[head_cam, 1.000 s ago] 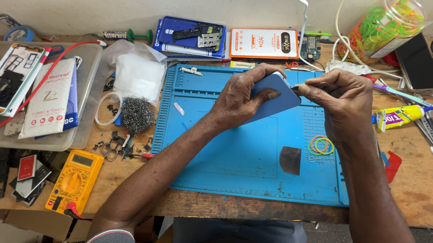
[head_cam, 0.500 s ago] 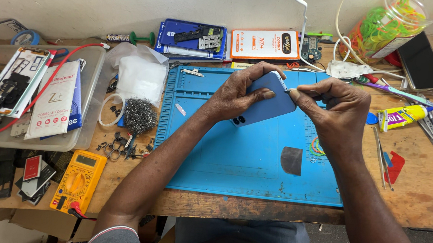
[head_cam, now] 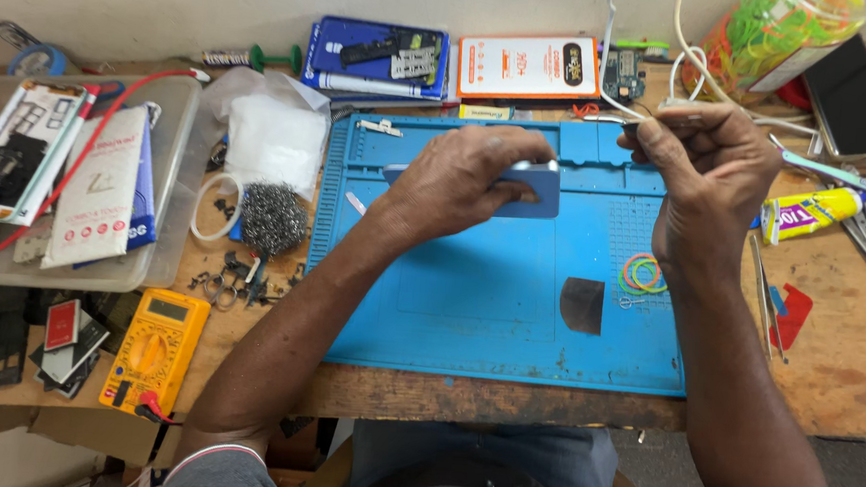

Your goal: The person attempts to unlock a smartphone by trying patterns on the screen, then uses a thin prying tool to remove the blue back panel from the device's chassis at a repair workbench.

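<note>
Pressing blue phone (head_cam: 526, 191) flat on blue mat (head_cam: 469, 306), far centre | left hand (head_cam: 462, 180) closed over it | right hand (head_cam: 709, 160) pinching white cable end (head_cam: 684, 110), raised right | step: likely plugging cable | next: line connector up with phone edge

a yellow multimeter (head_cam: 151, 349) sits at seven o'clock on the desk (head_cam: 846, 369), a clear plastic tray (head_cam: 173, 147) at nine, steel wool (head_cam: 272, 219) beside it, an orange-edged box (head_cam: 529, 67) at twelve, a yellow glue tube (head_cam: 814, 212) at three.
</note>
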